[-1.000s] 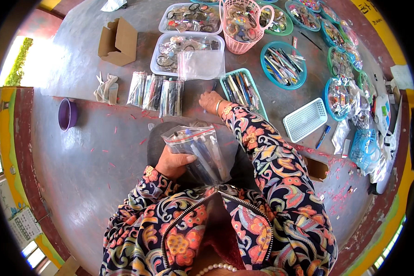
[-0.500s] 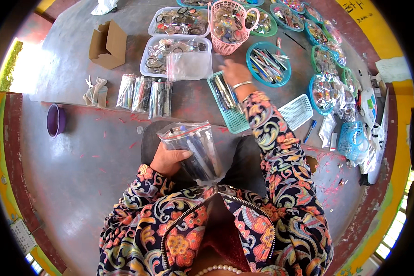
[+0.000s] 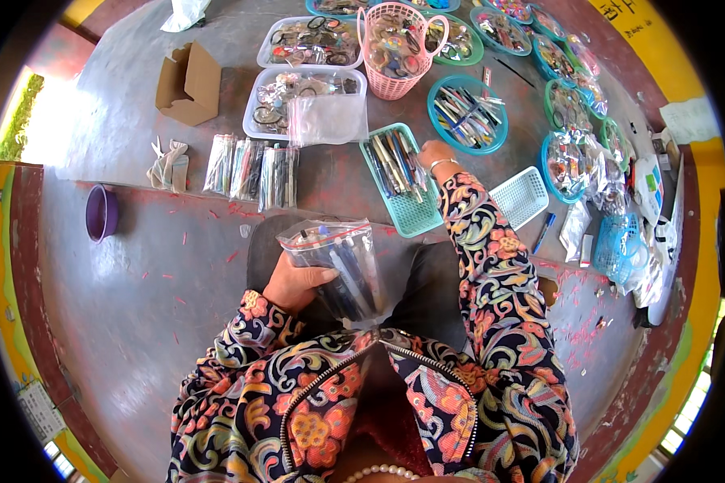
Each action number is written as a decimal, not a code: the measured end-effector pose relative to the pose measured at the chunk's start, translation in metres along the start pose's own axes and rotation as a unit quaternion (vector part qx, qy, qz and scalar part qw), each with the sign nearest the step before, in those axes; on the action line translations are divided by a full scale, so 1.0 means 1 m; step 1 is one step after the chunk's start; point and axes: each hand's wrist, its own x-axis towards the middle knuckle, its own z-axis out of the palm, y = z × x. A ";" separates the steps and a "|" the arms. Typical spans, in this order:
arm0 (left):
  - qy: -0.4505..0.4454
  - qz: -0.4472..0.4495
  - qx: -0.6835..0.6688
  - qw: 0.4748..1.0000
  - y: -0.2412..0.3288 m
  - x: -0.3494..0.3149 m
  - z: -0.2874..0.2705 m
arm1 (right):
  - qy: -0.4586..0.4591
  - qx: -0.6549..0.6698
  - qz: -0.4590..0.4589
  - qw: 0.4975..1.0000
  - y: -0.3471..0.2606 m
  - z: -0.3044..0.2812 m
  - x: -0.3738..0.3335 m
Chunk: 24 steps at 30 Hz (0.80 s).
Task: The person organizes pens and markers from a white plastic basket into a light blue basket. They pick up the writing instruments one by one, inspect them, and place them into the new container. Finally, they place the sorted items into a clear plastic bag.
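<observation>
My left hand [image 3: 296, 283] is closed around a clear zip bag [image 3: 348, 274] with a red-lined top, held upright over my lap. Several pens [image 3: 348, 262] stand inside it. My right hand [image 3: 437, 154] is at the far right rim of a teal plastic basket [image 3: 413, 213]; its fingers look curled, and what they hold, if anything, is hidden. Several pens [image 3: 396, 165] lie lengthwise in the basket's far part. Just beyond this hand is a round blue bowl [image 3: 501, 138] full of loose pens.
Filled pen bags [image 3: 252, 171] lie left of the basket, near scissors on a cloth [image 3: 169, 165]. An open cardboard box [image 3: 189, 84], lidless tubs [image 3: 254, 129], and a pink basket [image 3: 391, 84] stand farther back. A pale empty basket [image 3: 520, 197] and a blue marker [image 3: 544, 232] are at right.
My right hand has moved from above the far end of the teal basket toward me and to the right, to its rim. My left hand keeps hold of the bag.
</observation>
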 end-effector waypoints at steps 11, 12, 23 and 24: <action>0.015 -0.004 0.026 1.000 0.005 0.001 0.004 | -0.105 0.176 0.138 0.969 -0.018 -0.004 0.001; 0.013 -0.002 0.027 1.000 0.005 0.001 0.004 | -0.123 0.226 0.159 0.953 -0.019 -0.005 0.000; 0.004 0.024 0.037 0.999 0.010 0.003 -0.005 | -0.155 0.429 0.228 0.860 -0.016 -0.006 -0.008; 0.002 0.027 0.035 0.999 0.010 0.003 -0.008 | -0.133 0.461 0.234 0.846 -0.015 -0.008 -0.009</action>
